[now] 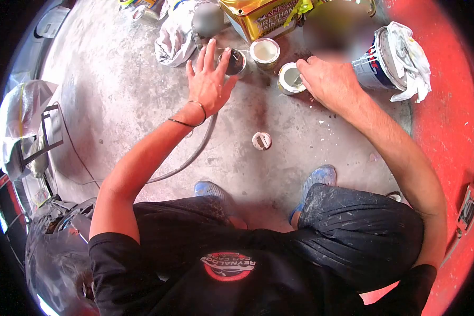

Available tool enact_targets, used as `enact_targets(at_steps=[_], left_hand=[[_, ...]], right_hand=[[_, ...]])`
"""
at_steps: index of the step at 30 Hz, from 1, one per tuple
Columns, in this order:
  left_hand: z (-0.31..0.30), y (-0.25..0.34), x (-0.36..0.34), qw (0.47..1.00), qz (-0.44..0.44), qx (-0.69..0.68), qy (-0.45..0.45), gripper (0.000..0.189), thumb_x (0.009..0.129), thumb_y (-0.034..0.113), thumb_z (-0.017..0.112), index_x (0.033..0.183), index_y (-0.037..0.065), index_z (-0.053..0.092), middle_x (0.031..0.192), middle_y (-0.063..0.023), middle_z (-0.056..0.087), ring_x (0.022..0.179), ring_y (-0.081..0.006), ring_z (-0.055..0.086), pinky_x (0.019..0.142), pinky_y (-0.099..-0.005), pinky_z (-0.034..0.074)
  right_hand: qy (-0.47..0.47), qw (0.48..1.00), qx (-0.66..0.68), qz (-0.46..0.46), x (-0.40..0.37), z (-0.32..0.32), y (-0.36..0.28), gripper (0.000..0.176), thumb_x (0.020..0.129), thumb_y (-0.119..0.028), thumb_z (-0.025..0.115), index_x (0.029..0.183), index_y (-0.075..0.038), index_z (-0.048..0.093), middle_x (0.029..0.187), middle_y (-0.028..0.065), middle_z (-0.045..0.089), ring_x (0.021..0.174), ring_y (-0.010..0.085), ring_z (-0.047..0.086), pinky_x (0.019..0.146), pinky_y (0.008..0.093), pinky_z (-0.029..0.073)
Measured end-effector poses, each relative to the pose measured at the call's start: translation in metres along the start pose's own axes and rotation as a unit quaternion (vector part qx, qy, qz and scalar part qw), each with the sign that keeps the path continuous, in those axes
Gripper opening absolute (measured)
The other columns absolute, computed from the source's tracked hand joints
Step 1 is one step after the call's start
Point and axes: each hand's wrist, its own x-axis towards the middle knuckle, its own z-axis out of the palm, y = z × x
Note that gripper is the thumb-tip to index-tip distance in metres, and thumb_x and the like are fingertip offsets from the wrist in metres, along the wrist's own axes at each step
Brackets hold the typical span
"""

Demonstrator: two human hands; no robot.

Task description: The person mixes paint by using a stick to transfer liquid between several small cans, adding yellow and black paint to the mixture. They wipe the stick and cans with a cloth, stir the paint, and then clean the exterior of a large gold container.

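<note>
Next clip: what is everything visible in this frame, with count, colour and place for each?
dark tin: 1, dark inside, top centre
white-filled tins: 2, cream-white inside, right of the dark tin
yellow canister: 1, yellow, behind the tins
bucket: 1, white with blue label, top right
rags: 2, white, one left of the tins, one on the bucket
loose lid: 1, whitish, floor centre
hose: 1, grey, curving below the left wrist
floor: grey concrete, red at right
shoes: 2, blue, centre
left hand: open, fingertips at the dark tin's rim
right hand: closed, at the nearer white-filled tin
</note>
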Motion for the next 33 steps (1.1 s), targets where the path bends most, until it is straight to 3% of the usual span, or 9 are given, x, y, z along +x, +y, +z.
enact_targets(at_steps=[3,12,21,26,33], left_hand=[[0.002,0.000,0.000,1.000,-0.007,-0.020,-0.001,0.078,0.100,0.039,0.074,0.170,0.025,0.041,0.182,-0.0167,0.019,0.165,-0.0409,0.027,0.123,-0.0760,0.027],[0.009,0.005,-0.002,1.000,-0.017,0.003,-0.015,0.078,0.102,0.041,0.072,0.172,0.028,0.039,0.181,-0.0168,0.023,0.162,-0.0407,0.032,0.124,-0.0759,0.027],[0.007,-0.001,0.008,1.000,-0.006,-0.012,0.008,0.066,0.105,0.051,0.069,0.163,0.025,0.053,0.175,-0.0113,0.039,0.159,-0.0362,0.041,0.126,-0.0753,0.023],[0.012,-0.002,0.006,0.998,-0.025,-0.051,0.010,0.063,0.105,0.052,0.069,0.162,0.029,0.055,0.175,-0.0110,0.040,0.156,-0.0366,0.045,0.127,-0.0745,0.023],[0.012,-0.003,0.004,0.999,0.003,-0.023,0.022,0.054,0.107,0.047,0.066,0.160,0.040,0.057,0.175,-0.0119,0.039,0.157,-0.0361,0.044,0.126,-0.0742,0.025]], right_hand=[[0.003,1.000,0.003,0.002,-0.001,0.001,0.000,0.012,0.089,-0.014,0.071,0.099,-0.006,0.072,0.087,0.0154,0.076,0.084,0.0364,0.079,0.071,0.0496,0.062],[-0.016,1.000,0.005,-0.004,-0.002,0.005,0.003,0.017,0.096,-0.022,0.072,0.104,-0.007,0.070,0.087,0.0120,0.073,0.082,0.0345,0.074,0.072,0.0498,0.058],[-0.025,1.000,0.002,0.007,-0.002,0.001,0.001,0.018,0.097,-0.023,0.072,0.105,-0.007,0.071,0.089,0.0126,0.074,0.084,0.0344,0.075,0.074,0.0499,0.058],[0.007,1.000,0.013,-0.004,-0.002,-0.001,-0.001,0.012,0.090,-0.015,0.069,0.096,-0.005,0.073,0.083,0.0176,0.076,0.082,0.0387,0.078,0.071,0.0519,0.062],[0.009,1.000,0.019,-0.005,-0.001,-0.001,-0.002,0.014,0.091,-0.017,0.070,0.096,-0.005,0.073,0.084,0.0175,0.076,0.081,0.0386,0.078,0.070,0.0524,0.062]])
